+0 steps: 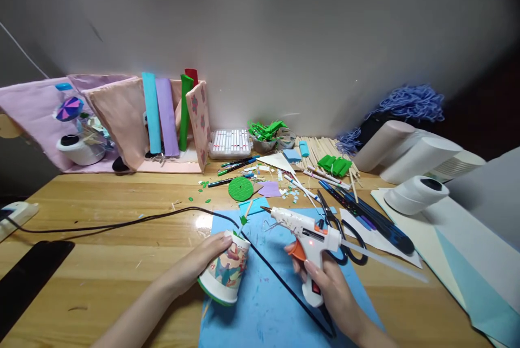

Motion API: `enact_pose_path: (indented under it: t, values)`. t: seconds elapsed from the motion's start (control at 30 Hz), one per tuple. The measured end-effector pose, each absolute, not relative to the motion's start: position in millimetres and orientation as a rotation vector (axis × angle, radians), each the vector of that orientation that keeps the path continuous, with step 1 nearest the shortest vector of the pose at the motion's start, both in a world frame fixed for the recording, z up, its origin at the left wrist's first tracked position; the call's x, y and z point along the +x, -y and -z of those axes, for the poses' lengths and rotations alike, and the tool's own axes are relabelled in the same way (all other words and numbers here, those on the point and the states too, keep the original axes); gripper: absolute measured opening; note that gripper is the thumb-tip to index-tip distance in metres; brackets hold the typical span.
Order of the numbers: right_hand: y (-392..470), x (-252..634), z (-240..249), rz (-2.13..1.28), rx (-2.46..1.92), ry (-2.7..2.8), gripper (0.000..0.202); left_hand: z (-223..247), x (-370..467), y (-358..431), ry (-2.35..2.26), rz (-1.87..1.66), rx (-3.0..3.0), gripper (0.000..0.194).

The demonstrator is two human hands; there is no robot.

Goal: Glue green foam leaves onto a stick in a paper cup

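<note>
My left hand (211,253) is wrapped round a printed paper cup (228,266), tilted, its wide green-edged end low and its narrow end up. A thin stick with a green leafy piece (244,220) stands out of the narrow end. In my right hand (325,277) is a white hot glue gun (303,226) with an orange trigger. Its nozzle points left, above and to the right of the cup, apart from it. A clear glue stick (385,261) sticks out of its back. Both are over a blue sheet (268,294).
Black scissors (339,234) and markers (353,207) lie right of the glue gun. Beyond are a green disc (240,188), paper scraps, wooden sticks (320,147) and a marker box (231,143). A black cable (162,219) crosses the table; a phone-like black slab (36,277) lies left.
</note>
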State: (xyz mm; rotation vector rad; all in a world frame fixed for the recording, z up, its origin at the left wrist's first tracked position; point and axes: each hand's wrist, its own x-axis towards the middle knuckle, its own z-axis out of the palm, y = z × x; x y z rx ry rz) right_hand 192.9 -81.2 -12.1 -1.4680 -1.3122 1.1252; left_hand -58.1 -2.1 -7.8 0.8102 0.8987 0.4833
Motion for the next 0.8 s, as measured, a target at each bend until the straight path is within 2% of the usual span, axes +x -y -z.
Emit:
enact_pose_path:
  t: [0.2,0.47,0.8]
  values:
    - [85,192,11,-1.007,-1.428,1.396,0.039,8,-57,5,-0.874,-0.452,0.895,0.037]
    - [86,187,8,-0.95,-1.399,1.412,0.039,0,-55,3,-0.899,-0.404,0.913,0.048]
    - [90,193,24,-1.1,-1.315,1.459,0.03,9,-59,3,-0.889,-0.388,0.929,0.046]
